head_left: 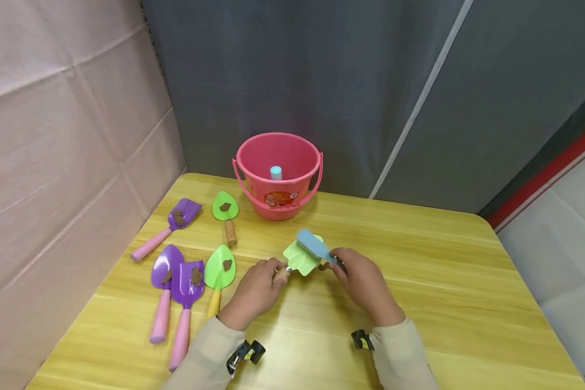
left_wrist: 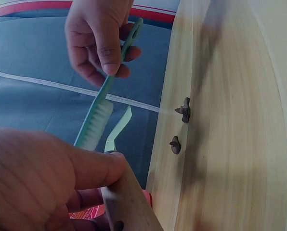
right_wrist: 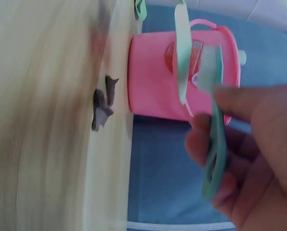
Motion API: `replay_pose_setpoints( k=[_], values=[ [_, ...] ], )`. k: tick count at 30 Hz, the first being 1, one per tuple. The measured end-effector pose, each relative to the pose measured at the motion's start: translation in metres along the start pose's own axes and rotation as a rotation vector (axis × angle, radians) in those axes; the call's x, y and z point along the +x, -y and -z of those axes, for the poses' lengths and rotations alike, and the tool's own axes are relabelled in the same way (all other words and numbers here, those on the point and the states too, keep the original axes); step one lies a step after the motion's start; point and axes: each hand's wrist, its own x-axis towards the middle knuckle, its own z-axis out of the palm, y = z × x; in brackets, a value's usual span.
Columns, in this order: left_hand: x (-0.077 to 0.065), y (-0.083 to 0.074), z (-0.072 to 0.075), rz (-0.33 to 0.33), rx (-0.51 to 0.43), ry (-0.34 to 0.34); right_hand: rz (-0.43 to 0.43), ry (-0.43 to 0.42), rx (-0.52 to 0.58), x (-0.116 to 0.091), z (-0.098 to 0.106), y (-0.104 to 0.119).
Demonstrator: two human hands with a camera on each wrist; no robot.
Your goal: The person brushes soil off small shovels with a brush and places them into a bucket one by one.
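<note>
Landmark: the pink plastic bucket point(head_left: 258, 184). In front of it, toward the person, the left hand point(head_left: 258, 290) has thumb and fingers curled round the wooden handle point(left_wrist: 129, 197) of a light-green scalloped hand tool point(head_left: 302, 262). Right hand point(head_left: 363, 279), front-right of bucket, thumb and fingers closed on the handle of a blue brush with pale bristles point(head_left: 313, 244). Both wrist views show bristles just off the tool's face, apart.

Risks, my judgement: the left grip sits at the handle end near the blade, so a hard or off-centre stroke could twist the tool. Brush is held by its slim handle; strong pressure could swivel it. Dark brown clumps point(left_wrist: 184, 110) lie on the yellow wood-grain table point(head_left: 443, 271) in front of the bucket; a low right hand could smear or scatter them. Green trowel with yellow handle point(head_left: 220, 265), front-left of bucket, lies right beside the left sleeve point(head_left: 209, 352); pulling that arm back could drag it into the overlapping purple shovels point(head_left: 187, 290). A wide forward sweep could knock the bucket.
</note>
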Motion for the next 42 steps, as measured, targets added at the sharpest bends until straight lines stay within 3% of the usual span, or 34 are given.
replay_pose_setpoints(
  k=[3, 6, 16, 20, 23, 29, 31, 33, 39, 42],
  values=[
    [0.001, 0.000, -0.001, 0.000, -0.008, 0.005, 0.076, 0.051, 0.003, -0.002, -0.002, 0.006],
    [0.002, -0.001, -0.001, 0.000, -0.008, 0.002, 0.088, 0.066, -0.005, -0.002, -0.006, 0.008],
    [0.003, -0.002, -0.001, 0.006, -0.006, -0.004, -0.144, -0.039, -0.051, 0.004, -0.002, -0.009],
    [0.004, -0.003, 0.000, -0.002, -0.004, -0.005, -0.190, -0.090, -0.079, 0.005, 0.003, -0.013],
    [0.005, -0.003, 0.000, -0.005, -0.004, -0.005, -0.148, -0.090, -0.068, 0.005, 0.006, -0.010],
    [0.007, -0.005, 0.000, -0.011, -0.005, 0.003, 0.088, 0.020, -0.023, 0.001, 0.005, 0.004],
    [0.008, -0.006, 0.000, -0.012, -0.007, 0.005, 0.109, 0.037, -0.023, 0.001, 0.003, 0.007],
    [0.008, -0.007, 0.000, -0.014, -0.009, 0.003, 0.078, 0.030, -0.022, 0.000, 0.001, 0.007],
    [0.009, -0.009, -0.002, -0.005, -0.005, 0.006, -0.145, -0.061, -0.023, 0.001, 0.003, -0.006],
    [0.010, -0.010, -0.002, -0.004, -0.003, 0.014, -0.194, -0.101, -0.039, 0.002, 0.006, -0.011]
  ],
)
